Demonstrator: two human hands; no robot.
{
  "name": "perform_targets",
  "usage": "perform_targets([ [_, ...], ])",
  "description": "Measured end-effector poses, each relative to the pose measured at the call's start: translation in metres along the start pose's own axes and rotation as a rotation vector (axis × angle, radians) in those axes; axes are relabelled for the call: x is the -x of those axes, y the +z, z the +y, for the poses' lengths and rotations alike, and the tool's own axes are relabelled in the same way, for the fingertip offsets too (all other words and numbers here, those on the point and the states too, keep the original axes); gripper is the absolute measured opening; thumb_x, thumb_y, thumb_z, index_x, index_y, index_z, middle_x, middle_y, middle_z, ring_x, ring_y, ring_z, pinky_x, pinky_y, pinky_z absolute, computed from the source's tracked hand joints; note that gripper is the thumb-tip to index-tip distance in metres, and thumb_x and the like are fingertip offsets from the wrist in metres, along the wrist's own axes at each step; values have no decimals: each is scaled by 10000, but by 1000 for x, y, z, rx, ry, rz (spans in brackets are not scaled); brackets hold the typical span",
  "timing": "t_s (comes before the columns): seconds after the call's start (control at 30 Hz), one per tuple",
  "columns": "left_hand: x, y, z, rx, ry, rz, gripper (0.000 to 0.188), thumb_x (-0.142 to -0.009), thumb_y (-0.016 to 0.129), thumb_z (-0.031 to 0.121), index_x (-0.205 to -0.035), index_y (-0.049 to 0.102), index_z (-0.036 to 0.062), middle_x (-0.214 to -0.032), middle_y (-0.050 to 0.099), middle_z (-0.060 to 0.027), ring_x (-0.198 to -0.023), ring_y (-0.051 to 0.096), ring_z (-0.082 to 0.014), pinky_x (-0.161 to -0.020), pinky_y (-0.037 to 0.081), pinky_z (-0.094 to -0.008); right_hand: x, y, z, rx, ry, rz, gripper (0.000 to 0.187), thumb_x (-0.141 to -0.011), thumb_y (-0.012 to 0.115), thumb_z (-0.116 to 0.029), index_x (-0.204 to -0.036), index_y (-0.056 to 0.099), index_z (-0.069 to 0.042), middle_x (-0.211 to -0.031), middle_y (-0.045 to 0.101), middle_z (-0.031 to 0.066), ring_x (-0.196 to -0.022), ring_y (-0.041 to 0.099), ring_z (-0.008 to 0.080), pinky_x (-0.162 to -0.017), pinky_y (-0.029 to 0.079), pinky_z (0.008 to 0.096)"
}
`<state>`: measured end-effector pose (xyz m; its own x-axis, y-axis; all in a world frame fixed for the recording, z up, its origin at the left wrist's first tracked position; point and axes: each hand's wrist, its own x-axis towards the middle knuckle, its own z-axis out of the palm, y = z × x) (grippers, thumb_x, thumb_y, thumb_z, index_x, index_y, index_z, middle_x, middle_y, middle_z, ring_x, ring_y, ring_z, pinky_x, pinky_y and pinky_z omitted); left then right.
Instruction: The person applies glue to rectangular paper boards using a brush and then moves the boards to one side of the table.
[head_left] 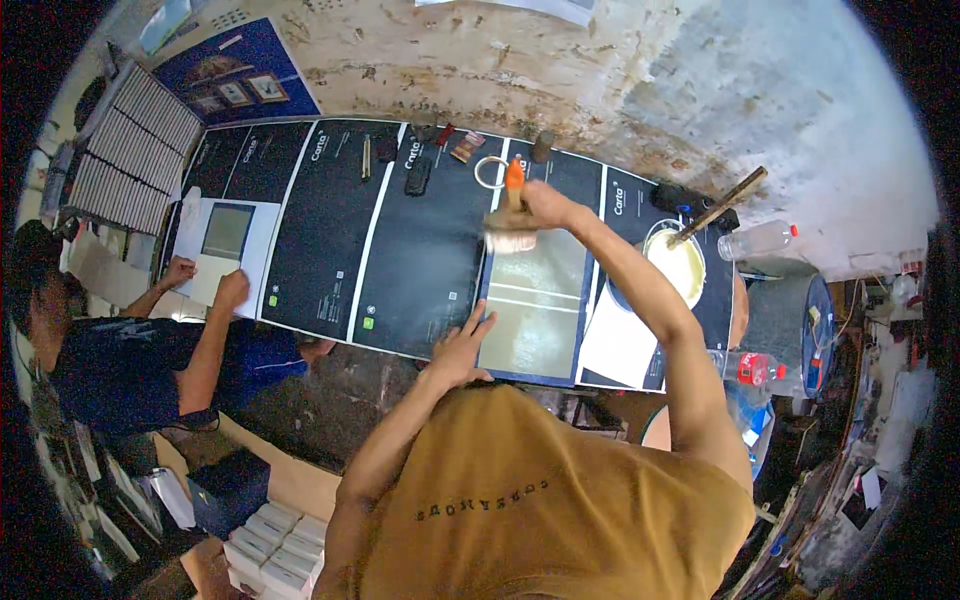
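Observation:
My right hand [548,205] is closed round a wide brush [515,200] with an orange-tipped handle. The pale bristles, smeared by motion, are over the far left corner of a blue-edged cover sheet [583,330]. Grey-beige boards [525,335], with narrow strips between them, lie on the sheet and look wet and glossy. My left hand [462,345] rests with its fingers apart at the sheet's near left edge. Right of it stands a round bucket [697,285] of cream-coloured paste, a wooden stick [720,205] leaning in it. White paper [615,345] lies between sheet and bucket.
Black panels [410,260] cover the long table. Along its wall side lie a ring [490,172], dark blocks [418,177] and small tools. Plastic bottles [757,241] stand at the right. Another person [130,365] works at the left end over a smaller grey board [228,230].

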<state>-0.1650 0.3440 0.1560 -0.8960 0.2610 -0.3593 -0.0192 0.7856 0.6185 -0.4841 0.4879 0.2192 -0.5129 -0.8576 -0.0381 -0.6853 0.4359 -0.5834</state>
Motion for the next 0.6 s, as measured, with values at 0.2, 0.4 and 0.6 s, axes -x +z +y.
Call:
perform_targets([
  [0.2, -1, -30, 8, -75, 58, 45, 947, -686, 869, 395, -1470, 415, 118, -1558, 320, -142, -1125, 588, -405, -974, 500, -485, 34, 5, -3, -161, 206, 828, 180, -857, 767, -211, -916, 743, -43, -887, 741, 141, -769, 722, 262, -702, 549, 356],
  [0.4, -133, -140, -9, 95, 283, 512, 439, -1057, 424, 358, -1025, 701, 18, -1051, 686, -187, -1030, 605, -395, -929, 461, -474, 142, 53, -104, -353, -60, 369, 118, -859, 698, -73, -972, 668, -57, -936, 713, 97, -893, 670, 284, -797, 526, 410],
  [0.6, -226, -158, 24, -129, 187, -231, 958, -969, 101, 733, -1140, 708, 13, -1318, 632, -164, -1256, 541, -408, -1126, 298, -567, 119, 76, -117, 334, 120, 553, 323, -744, 705, -138, -1064, 688, -101, -942, 661, 100, -929, 642, 304, -826, 481, 432],
])
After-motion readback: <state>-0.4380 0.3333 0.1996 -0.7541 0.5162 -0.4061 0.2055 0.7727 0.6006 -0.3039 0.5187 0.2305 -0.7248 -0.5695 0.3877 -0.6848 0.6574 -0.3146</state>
